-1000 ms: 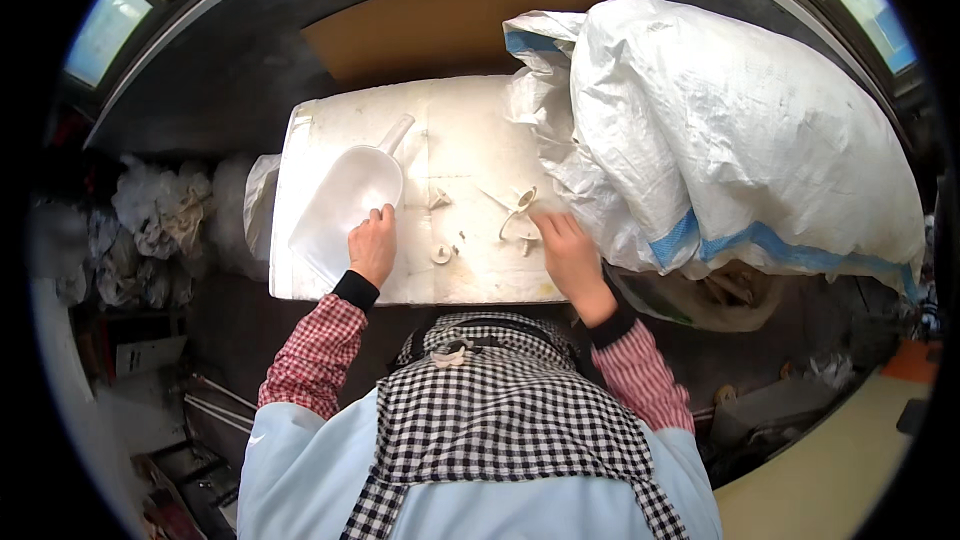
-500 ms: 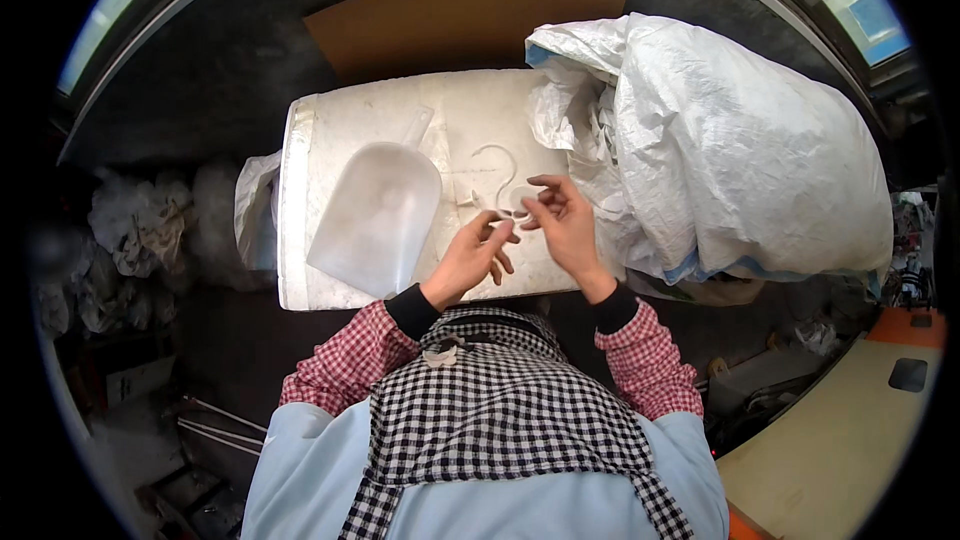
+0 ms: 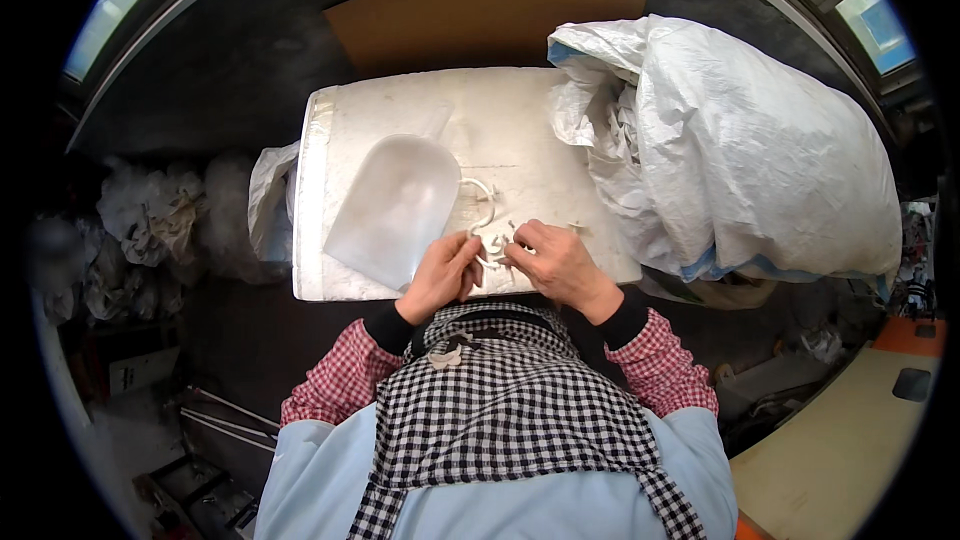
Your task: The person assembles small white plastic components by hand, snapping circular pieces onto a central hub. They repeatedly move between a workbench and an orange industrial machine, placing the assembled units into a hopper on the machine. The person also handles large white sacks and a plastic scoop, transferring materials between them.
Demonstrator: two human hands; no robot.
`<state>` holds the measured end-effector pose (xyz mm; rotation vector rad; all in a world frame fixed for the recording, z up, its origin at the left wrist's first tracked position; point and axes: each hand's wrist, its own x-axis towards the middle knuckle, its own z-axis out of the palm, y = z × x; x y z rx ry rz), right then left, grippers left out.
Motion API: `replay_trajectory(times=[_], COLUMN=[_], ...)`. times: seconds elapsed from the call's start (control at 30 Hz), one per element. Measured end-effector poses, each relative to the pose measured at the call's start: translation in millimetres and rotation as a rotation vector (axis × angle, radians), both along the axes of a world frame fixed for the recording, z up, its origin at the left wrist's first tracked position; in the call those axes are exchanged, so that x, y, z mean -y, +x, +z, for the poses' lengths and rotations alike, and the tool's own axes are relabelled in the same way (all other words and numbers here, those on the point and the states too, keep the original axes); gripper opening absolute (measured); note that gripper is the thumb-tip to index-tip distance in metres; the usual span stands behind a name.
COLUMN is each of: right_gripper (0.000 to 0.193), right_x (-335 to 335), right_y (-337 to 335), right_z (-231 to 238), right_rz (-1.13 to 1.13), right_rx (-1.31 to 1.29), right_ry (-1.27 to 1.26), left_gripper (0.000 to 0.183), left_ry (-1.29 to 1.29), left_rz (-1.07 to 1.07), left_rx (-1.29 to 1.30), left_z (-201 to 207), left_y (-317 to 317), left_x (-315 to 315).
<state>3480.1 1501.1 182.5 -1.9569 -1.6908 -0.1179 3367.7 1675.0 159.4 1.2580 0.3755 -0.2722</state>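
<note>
Near the front edge of the white-topped work surface (image 3: 505, 115), both hands are at a white plastic piece with a curved hook (image 3: 491, 208). My left hand (image 3: 437, 273) is closed, thumb and forefinger pinching this piece from the left. On its other side my right hand (image 3: 566, 271) is closed too, its fingertips pressed together at the small white middle part; they hide what exactly they grip. The hook's curved end points up and left, reaching the edge of a translucent white scoop (image 3: 396, 205). That scoop lies left of the hands, handle away from me.
A large white woven sack (image 3: 760, 140) lies open-mouthed at the right of the surface. Behind stands a brown board (image 3: 490, 15). Clear plastic bags (image 3: 150, 220) are piled at the left, and a pale panel with an orange edge (image 3: 840, 440) is at lower right.
Both hands have come closer to my body and grip the hooked piece more closely. The hook has shifted down and left, towards the scoop. The whole view has moved slightly.
</note>
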Motion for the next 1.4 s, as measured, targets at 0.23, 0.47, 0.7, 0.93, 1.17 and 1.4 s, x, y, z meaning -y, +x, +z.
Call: replay_trajectory(times=[0.23,0.47,0.7,0.93,1.17,1.4], right_gripper=[0.028,0.033,0.027,0.019,0.017,0.037], right_x=[-57,-100,-96,-146,-133,-92], right_y=[-30,-32,-36,-25,-29,-19], right_z=[-72,-51,-72,-77,-64,-70], right_rz=[-0.155,-0.001,-0.119,-0.280,0.065,-0.324], right_rx=[-1.745,-1.312,-2.401,-1.489,-1.298,-1.742], right_ry=[-0.133,-0.247,-0.539,-0.295,-0.068,-0.071], left_gripper=[0.008,0.014,0.013,0.011,0.026,0.019], left_ry=[1.456,0.867,1.392,1.102,0.052,0.786], left_rz=[0.189,0.178,0.128,0.615,0.640,0.510], left_rx=[0.705,0.081,0.764,0.508,0.102,0.420], left_z=[-14,-15,-21,-43,-37,-36], left_y=[-30,-56,-63,-49,-38,-20], left_x=[-16,-59,-54,-64,-73,-44])
